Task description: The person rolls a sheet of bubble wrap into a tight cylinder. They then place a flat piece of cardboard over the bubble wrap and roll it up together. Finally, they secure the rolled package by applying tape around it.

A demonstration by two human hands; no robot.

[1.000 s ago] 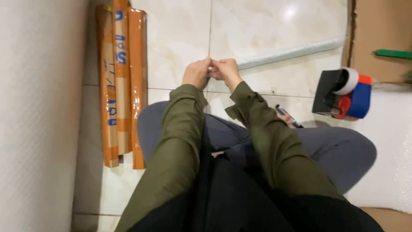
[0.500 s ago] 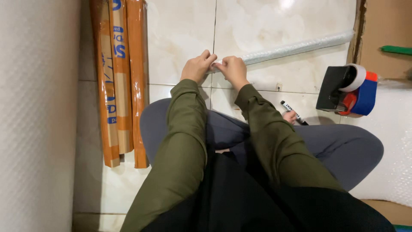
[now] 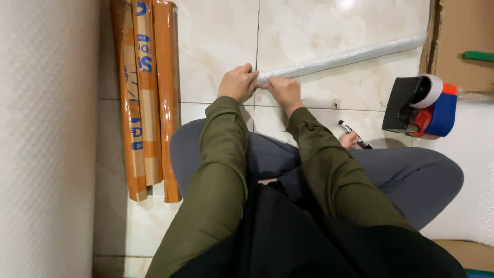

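Observation:
A long thin rod wrapped in bubble wrap [image 3: 345,57] lies on the pale tiled floor, running from my hands toward the upper right. My left hand [image 3: 237,82] and my right hand [image 3: 282,90] both pinch its near end, knuckles almost touching. My olive-green sleeves reach forward over my crossed legs in grey trousers.
Three long orange taped packages [image 3: 146,98] lie side by side on the left. A sheet of bubble wrap [image 3: 46,139] covers the far left. A tape dispenser [image 3: 419,105] in black, red and blue sits at right, a black marker [image 3: 354,133] near my knee, cardboard [image 3: 460,31] beyond.
My hands stay together on the rod's end. The view has shifted, so the hands and rod sit lower in the frame and more of the rod shows.

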